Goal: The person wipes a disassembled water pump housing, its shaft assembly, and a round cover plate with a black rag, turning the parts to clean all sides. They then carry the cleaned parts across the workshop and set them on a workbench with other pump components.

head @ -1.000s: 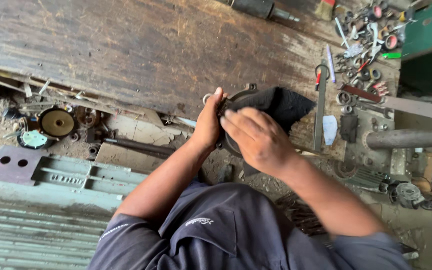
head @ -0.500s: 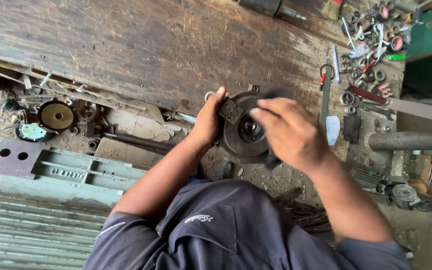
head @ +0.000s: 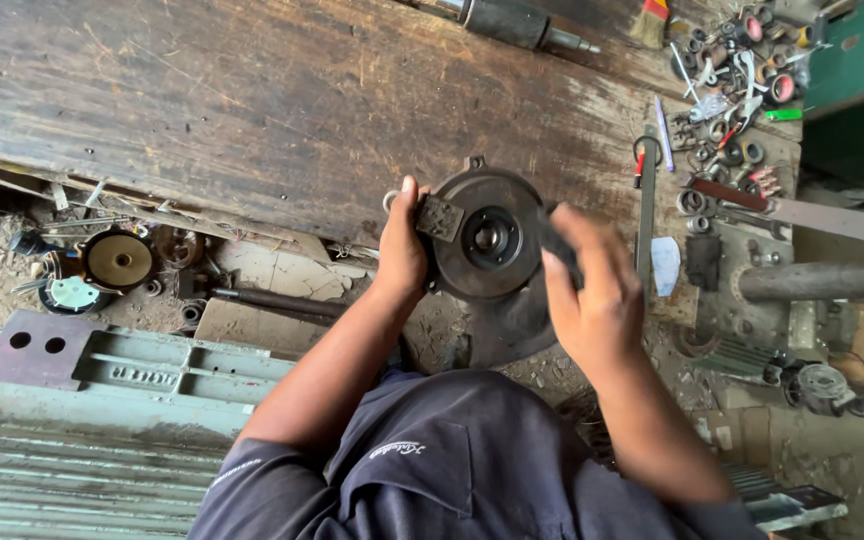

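Two hands [head: 402, 250] [head: 592, 290] flanking round cover [head: 487, 240]

Seen from above: round dark metal cover [head: 487, 240] with a central bearing hole, held upright at the edge of a worn wooden bench [head: 282, 100]. Left hand [head: 402, 250] gripping its left rim, thumb on a small square lug. Right hand [head: 592, 290] wrapped over the right rim, slightly blurred. Scattered on the bench at upper right: bearings [head: 752, 40], a brush [head: 652, 20], a red-handled tool [head: 640, 160]. Below the bench, a brass disc [head: 117, 260] and a grey-green casting [head: 112, 375].
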`<state>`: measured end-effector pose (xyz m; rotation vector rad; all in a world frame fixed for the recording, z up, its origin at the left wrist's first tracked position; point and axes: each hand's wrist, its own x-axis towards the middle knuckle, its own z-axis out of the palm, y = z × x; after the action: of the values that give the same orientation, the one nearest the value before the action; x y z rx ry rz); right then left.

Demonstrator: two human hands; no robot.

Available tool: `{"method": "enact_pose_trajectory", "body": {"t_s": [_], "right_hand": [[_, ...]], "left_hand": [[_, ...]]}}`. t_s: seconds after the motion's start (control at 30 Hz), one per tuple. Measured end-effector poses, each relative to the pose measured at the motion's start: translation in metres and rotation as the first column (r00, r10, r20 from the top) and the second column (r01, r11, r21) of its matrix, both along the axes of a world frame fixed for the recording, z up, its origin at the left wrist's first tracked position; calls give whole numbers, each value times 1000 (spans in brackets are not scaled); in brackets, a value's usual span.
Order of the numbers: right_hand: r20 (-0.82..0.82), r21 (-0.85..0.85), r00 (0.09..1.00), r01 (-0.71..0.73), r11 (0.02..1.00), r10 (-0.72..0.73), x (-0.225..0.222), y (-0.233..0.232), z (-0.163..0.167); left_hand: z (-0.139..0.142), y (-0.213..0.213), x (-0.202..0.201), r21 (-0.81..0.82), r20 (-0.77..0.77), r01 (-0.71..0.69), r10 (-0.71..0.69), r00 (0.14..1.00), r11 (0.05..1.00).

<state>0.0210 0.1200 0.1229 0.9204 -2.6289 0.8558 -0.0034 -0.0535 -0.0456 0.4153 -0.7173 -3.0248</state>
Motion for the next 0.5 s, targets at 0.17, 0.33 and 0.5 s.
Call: {"method": "enact_pose_trajectory", "body": {"t_s": [0.17, 0.33, 0.5], "right_hand": [[-267, 285, 944, -116, 952, 195, 2, -34, -30], [-174, 542, 777, -437, 718, 605, -9, 25, -45], [-180, 570, 897, -240, 786, 404, -52, 56, -18]], "left_hand": [[3, 2, -12, 18, 2, 47, -48, 999, 999], [2, -9, -14, -6, 102, 60, -59, 993, 998], [-2, -15, -14, 34, 135, 81, -85, 987, 996]]}}
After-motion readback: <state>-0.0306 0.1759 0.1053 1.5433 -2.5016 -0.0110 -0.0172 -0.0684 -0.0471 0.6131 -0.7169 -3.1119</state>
